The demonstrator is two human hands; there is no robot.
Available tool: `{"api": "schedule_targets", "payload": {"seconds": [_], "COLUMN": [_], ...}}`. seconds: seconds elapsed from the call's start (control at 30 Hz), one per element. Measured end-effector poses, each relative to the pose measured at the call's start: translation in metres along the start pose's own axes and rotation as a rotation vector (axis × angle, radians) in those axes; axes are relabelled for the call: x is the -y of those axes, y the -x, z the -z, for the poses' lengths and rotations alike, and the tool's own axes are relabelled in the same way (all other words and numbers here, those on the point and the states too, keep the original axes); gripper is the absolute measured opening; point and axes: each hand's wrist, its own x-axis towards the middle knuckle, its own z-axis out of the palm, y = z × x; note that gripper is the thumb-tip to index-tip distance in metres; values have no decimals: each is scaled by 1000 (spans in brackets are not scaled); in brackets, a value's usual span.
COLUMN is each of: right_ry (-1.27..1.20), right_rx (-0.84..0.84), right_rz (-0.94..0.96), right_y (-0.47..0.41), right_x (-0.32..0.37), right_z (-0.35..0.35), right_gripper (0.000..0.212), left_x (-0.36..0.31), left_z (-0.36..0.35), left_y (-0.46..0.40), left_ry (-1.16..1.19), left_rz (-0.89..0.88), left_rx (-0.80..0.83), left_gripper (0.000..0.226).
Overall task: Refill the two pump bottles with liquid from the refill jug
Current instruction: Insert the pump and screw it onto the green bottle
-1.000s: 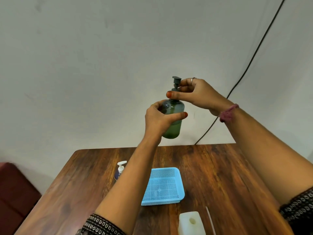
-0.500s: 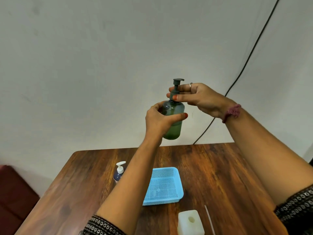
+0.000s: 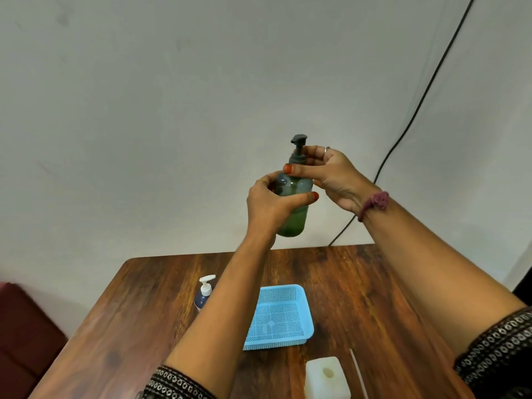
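Green pump bottle [image 3: 292, 208] held up in the air over the desk [image 3: 359, 283], pump cap on, part full of liquid. Whether it is being opened or closed: cannot tell. Second pump bottle [image 3: 203, 296] stands capped on the desk beside the blue basket [image 3: 299, 289]; the white jug [image 3: 326, 375] sits at the near edge.

Left hand [image 3: 269, 207] wraps the body. Right hand [image 3: 331, 175] pinches the pump collar, thumb in front.

Green bottle [image 3: 293, 208], dark pump [image 3: 298, 148] — blue basket [image 3: 280, 318] — brown wood-grain table [image 3: 359, 283].
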Motion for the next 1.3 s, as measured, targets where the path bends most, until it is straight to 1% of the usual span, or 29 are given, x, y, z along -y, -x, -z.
{"api": "schedule_targets", "payload": {"seconds": [0.03,0.1,0.17,0.23,0.3,0.33,0.4,0.43,0.5,0.53,0.6,0.67,0.7,0.77,0.8,0.87,0.93,1.0,1.17,1.3], "right_ry": [7,18,15,-18,-6,8,2,-2,10,-1,-41,-19,-10,-34,-47,-16,11,1,-4,22], "right_rx": [8,83,134,91,-2,-24,24,74,146,137,18,-102,-112,-21,48,158,195,166,-39,-138], "right_rz": [-8,-54,-66,-20,9,7,-37,-65,-70,-53,-16,6,-1,-46,-70,-85,-60,-23,11,34], "right_y": [-1,1,3,4,2,1,1,1,4,5,6,5,4,4,5,8,9,8,7,9], "right_x": [-1,0,1,0,-4,-5,-4,-2,1,1,-1,-5,-6,-3,-1,3,3,0,-5,-10], "right_z": [0,3,8,6,-1,-3,-2,1,7,7,-1,-10,-13,-11,-7,2,6,4,-11,-22], "right_gripper": [62,69,59,48,49,54,66,67,54,46,38,41,46,54,53,42,34,32,32,34], "left_x": [1,2,4,4,4,4,4,4,4,4,4,4,5,6,6,6,6,6,7,10], "left_z": [0,0,0,-1,-3,-4,-4,-4,-3,-3,-4,-5,-6,-6,-6,-4,-3,-3,-2,-2], "left_y": [0,0,-1,-1,-1,0,1,0,-1,-1,-1,0,1,2,2,3,4,4,3,3], "left_ry": [-4,4,2,-1,-5,-7,2,8,5,-2,-14,-35,-40,-28,-20,-20,-27,-32,-19,-9], "left_rz": [2,4,3,6,6,5,6,7,6,4,0,-5,-5,1,4,9,9,8,24,28], "left_rx": [-2,-6,-8,-9,-9,-9,-4,-1,1,0,-2,0,3,10,12,13,14,10,-19,-49], "left_gripper": [74,73,74,74,75,74,74,73,74,75,75,74,73,72,73,74,74,76,76,76]}}
